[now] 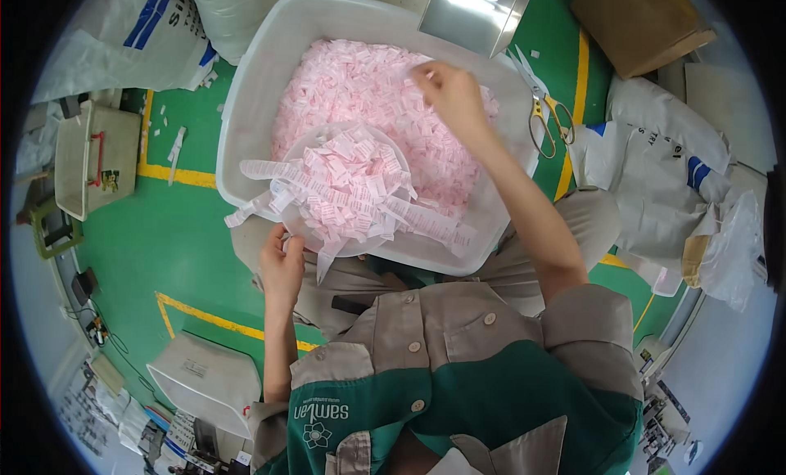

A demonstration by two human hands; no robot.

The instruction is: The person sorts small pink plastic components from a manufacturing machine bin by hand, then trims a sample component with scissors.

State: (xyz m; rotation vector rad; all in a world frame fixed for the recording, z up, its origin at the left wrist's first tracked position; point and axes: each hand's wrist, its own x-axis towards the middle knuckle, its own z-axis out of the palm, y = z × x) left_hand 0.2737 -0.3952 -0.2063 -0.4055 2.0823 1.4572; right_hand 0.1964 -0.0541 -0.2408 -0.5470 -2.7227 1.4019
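A large white plastic tub (236, 123) holds a heap of small pink printed paper slips (352, 78). At its near side sits a round, translucent bowl (372, 247), piled with more pink slips (348, 168) and a few longer printed strips (434, 223) hanging over its rim. My left hand (282, 266) is closed at the bowl's lower left edge, thumb and fingers on the rim. Above the loose heap, toward the tub's far right, my right hand (446, 86) has its fingers bent together; anything between them is too small to make out.
Gold-handled scissors (544, 107) rest by the tub's right edge, near a shiny metal box (475, 17). White sacks (655, 164) and a cardboard box (639, 25) stand right. Grey bins (98, 156) are at left, with another bin (209, 381) lower left. Yellow lines cross the green floor.
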